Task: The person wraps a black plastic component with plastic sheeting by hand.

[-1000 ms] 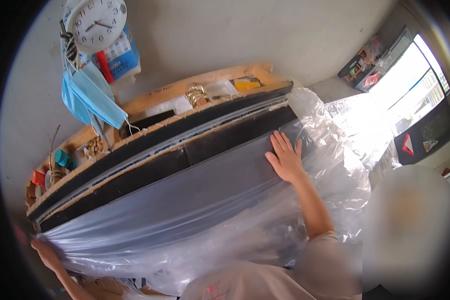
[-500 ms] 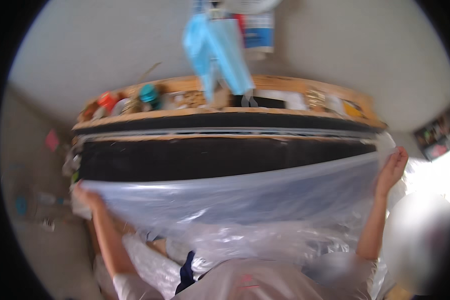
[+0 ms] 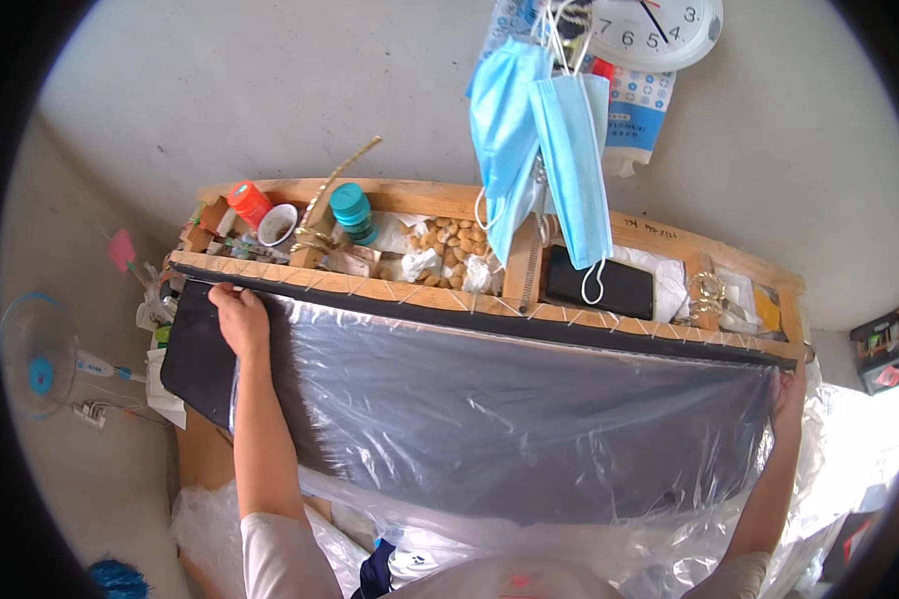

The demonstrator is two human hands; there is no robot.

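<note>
A clear plastic sheet (image 3: 529, 429) is stretched over a long black panel (image 3: 195, 349), whose left end stays bare. My left hand (image 3: 242, 317) is closed on the sheet's upper edge near the panel's left end, fingertips at the black strip below the wooden rail. At the panel's right end my right hand (image 3: 787, 394) is closed on the sheet's other upper corner, its fingertips partly hidden by the plastic. Along the far side runs a wooden frame (image 3: 440, 298) with cord laced in zigzags along its near rail.
Compartments in the frame hold a red-capped container (image 3: 250, 204), a white cup (image 3: 277, 226), a teal-lidded jar (image 3: 353, 212), nuts or similar brown pieces (image 3: 449, 240) and a black phone-like slab (image 3: 599, 285). Blue face masks (image 3: 573, 165) hang above. A fan (image 3: 38, 371) stands left.
Both hands have moved away from me, drawing the sheet's edge up over the black panel to the wooden rail. My left hand is also further right. The view has shifted and tilted.
</note>
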